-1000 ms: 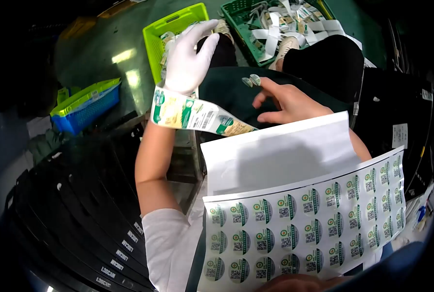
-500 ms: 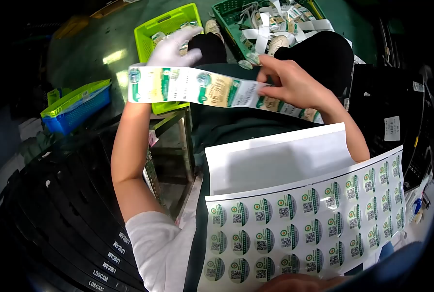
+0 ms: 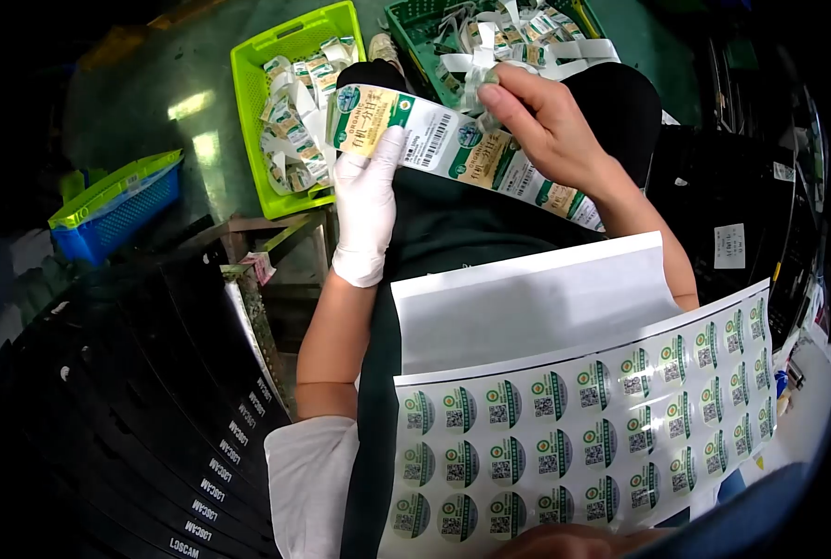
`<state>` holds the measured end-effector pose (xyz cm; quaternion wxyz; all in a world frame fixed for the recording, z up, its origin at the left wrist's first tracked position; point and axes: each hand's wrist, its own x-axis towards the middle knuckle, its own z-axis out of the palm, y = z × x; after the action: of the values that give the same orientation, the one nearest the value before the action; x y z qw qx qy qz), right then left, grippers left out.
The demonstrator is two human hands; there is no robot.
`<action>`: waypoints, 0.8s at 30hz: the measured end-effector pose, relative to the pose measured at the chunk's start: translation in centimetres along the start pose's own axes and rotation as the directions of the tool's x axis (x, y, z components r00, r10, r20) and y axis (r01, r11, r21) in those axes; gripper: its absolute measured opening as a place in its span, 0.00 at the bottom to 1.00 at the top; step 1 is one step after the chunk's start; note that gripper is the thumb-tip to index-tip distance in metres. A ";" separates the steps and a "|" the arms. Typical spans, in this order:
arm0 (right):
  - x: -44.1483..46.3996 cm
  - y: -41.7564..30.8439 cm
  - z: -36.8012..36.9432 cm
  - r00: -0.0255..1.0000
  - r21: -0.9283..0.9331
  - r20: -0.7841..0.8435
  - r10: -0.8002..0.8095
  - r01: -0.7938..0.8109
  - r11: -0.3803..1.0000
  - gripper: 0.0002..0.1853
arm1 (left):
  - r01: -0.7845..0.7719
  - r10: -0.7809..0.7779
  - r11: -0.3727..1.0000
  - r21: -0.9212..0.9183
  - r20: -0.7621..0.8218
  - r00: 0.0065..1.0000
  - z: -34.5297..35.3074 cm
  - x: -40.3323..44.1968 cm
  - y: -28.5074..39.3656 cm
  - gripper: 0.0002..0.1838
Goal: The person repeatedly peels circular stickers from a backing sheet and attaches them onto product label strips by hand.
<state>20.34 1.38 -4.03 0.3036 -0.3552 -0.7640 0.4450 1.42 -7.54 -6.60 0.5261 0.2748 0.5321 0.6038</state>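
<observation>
A long strip of printed labels (image 3: 476,154), cream, green and white with barcodes, stretches across in front of my knees. My left hand (image 3: 367,200), in a white glove, grips its left end with the thumb on top. Just above the strip's middle is my bare right hand (image 3: 551,121), its thumb and forefinger pinched on small round stickers (image 3: 486,86) that look partly see-through. Across my lap lies a sheet of round QR-code stickers (image 3: 546,456), green and grey in rows, with a white backing sheet (image 3: 527,307) beyond it.
A lime-green basket (image 3: 248,121) holding label strips stands ahead. Beside it, a dark green crate (image 3: 411,47) contains more strips. Blue and lime baskets (image 3: 122,210) sit at left, above stacked black crates (image 3: 127,410). More black crates (image 3: 714,205) are at right.
My left hand has come right and down, now holding the strip's end with its thumb on top. My right hand has risen slightly, and the strip's left end has moved right.
</observation>
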 end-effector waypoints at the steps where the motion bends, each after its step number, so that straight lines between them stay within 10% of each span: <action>1: 0.2 -0.5 -0.4 0.994 -0.042 0.106 -0.019 0.023 0.999 0.14 | -0.031 0.030 0.997 0.067 0.012 0.999 0.3 -0.2 0.1 0.13; 6: 1.2 -1.9 -0.7 0.918 -0.206 0.385 -0.094 0.185 0.961 0.15 | -0.085 0.074 0.974 0.208 0.063 0.995 0.8 -0.8 0.4 0.12; 18: 3.6 -2.9 -0.3 0.922 -0.603 0.358 0.148 0.107 0.791 0.24 | -0.120 0.104 0.965 0.232 0.083 0.991 0.1 -1.1 0.7 0.12; 21: 4.7 -0.6 -2.2 0.934 -0.527 0.286 0.215 -0.034 0.849 0.26 | -0.068 0.051 0.978 0.199 0.090 0.995 -0.7 -1.1 0.7 0.12; 24: 3.9 -2.0 -3.4 0.831 -0.298 0.544 0.115 0.063 0.952 0.24 | -0.035 0.030 0.994 0.099 0.045 0.999 -0.8 -0.2 1.0 0.13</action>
<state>20.21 5.46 -0.27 0.0042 -0.2634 -0.8731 0.4102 0.41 -7.86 -5.85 0.5133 0.3225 0.5454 0.5788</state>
